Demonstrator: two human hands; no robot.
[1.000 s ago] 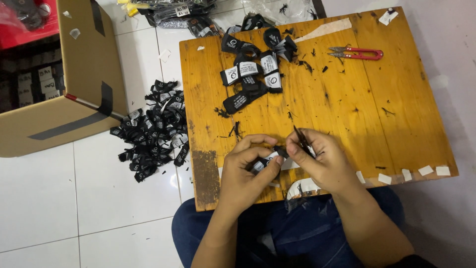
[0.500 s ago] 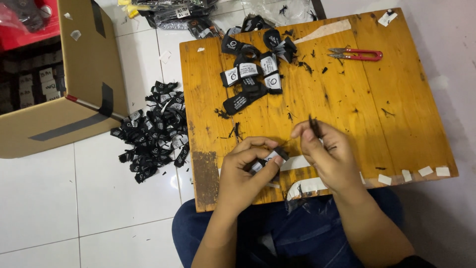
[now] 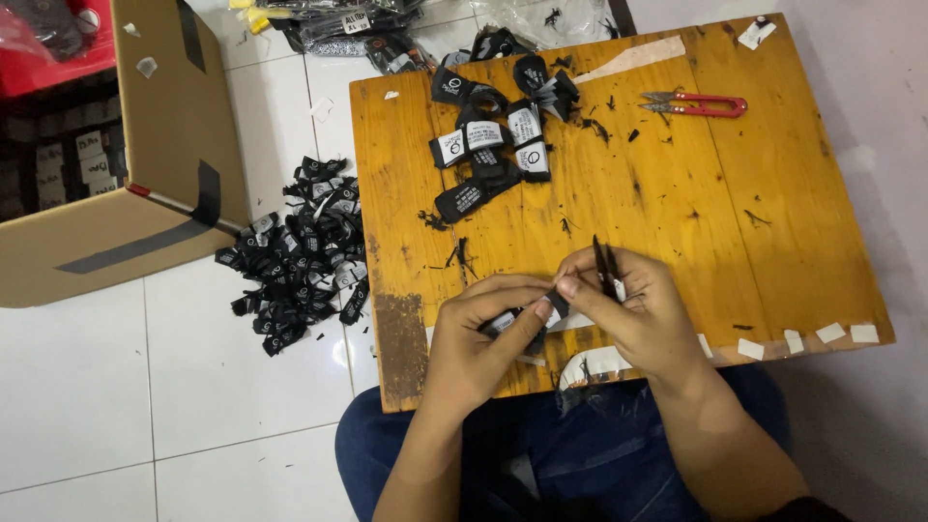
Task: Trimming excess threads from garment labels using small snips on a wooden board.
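Observation:
My left hand pinches a small black fabric label with a white patch, low over the near edge of the wooden board. My right hand touches the same label with its fingertips and grips a thin black tool whose tip points up and away from me. Both hands meet at the label. Several black labels with white patches lie in a loose cluster at the far middle of the board.
Red-handled snips lie at the board's far right. White tape pieces line its near right edge. A heap of black labels sits on the white tile floor to the left, beside an open cardboard box. Plastic bags lie beyond the board.
My right hand lifted away to the right with the tool, then came back to the label; the left hand kept hold of it.

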